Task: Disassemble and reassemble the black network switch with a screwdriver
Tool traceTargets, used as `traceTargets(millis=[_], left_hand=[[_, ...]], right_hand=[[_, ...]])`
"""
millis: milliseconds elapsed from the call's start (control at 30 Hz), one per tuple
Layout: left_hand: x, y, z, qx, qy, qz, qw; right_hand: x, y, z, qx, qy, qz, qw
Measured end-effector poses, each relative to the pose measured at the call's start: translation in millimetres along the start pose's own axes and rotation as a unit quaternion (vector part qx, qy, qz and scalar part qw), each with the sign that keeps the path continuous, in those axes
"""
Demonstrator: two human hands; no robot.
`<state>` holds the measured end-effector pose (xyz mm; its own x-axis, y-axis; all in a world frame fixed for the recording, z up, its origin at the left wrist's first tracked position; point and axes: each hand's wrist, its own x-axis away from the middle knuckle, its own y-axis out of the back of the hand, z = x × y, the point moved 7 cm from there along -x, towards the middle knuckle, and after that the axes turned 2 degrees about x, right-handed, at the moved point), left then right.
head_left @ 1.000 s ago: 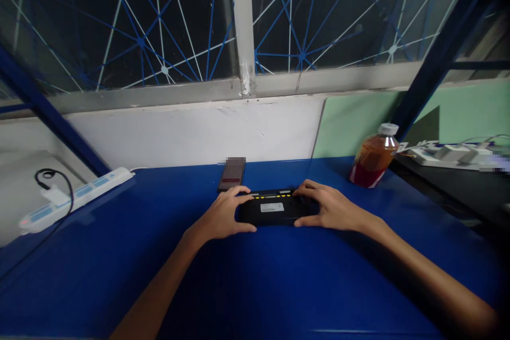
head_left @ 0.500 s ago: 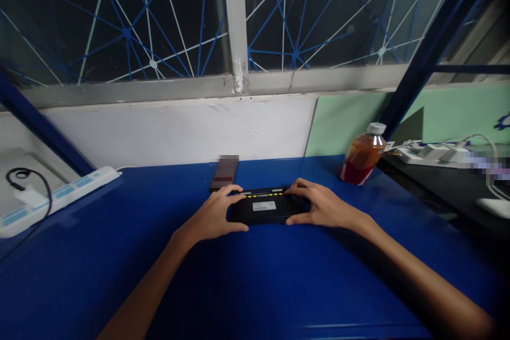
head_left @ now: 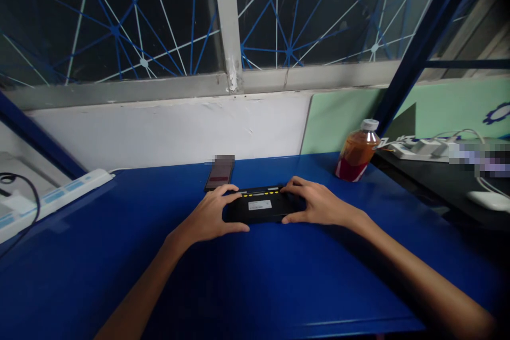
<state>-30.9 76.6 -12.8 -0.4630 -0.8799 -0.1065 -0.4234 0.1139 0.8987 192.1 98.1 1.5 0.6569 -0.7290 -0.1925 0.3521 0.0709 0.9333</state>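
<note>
A flat black box (head_left: 274, 211) lies on the blue table, with a white label (head_left: 260, 205) on its upper face and a row of small yellow marks along its far edge. What kind of device it is I cannot make out. My left hand (head_left: 211, 215) grips its left end, fingers over the far edge and thumb along the near side. At the right end my right hand (head_left: 319, 203) holds it the same way, with bent fingers at the far edge and thumb at the near corner. Just beyond my left fingers lies a dark phone (head_left: 220, 171).
A bottle of orange-brown drink (head_left: 357, 150) stands at the back right of the blue table (head_left: 255, 281). On the left lies a white power strip (head_left: 59, 199) with a black cable. To the right, a black surface (head_left: 434, 180) bears plugs and a white case (head_left: 489, 200).
The whole view has shifted slightly, so things sit a little further left. Both hands keep their grip on the black box, which looks unmoved on the table.
</note>
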Motion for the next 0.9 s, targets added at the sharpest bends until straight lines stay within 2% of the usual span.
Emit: traceTargets(millis=[300,633,900], left_hand=[[1.1,-1.4,-1.0,-0.005,-0.017,-0.045,0.999],[-0.3,0.4,-2.4,0.026,0.015,-0.019,0.999],[-1.7,2.4,-2.6,0.033,-0.002,-0.023,0.999]], right_hand=[[3.0,4.0,-2.7,-0.021,-0.017,-0.001,1.0],[6.7,-1.7,-7.6,-0.037,-0.037,0.006,0.999],[8.9,-6.7,-9.7,-0.03,-0.021,-0.009,0.999]])
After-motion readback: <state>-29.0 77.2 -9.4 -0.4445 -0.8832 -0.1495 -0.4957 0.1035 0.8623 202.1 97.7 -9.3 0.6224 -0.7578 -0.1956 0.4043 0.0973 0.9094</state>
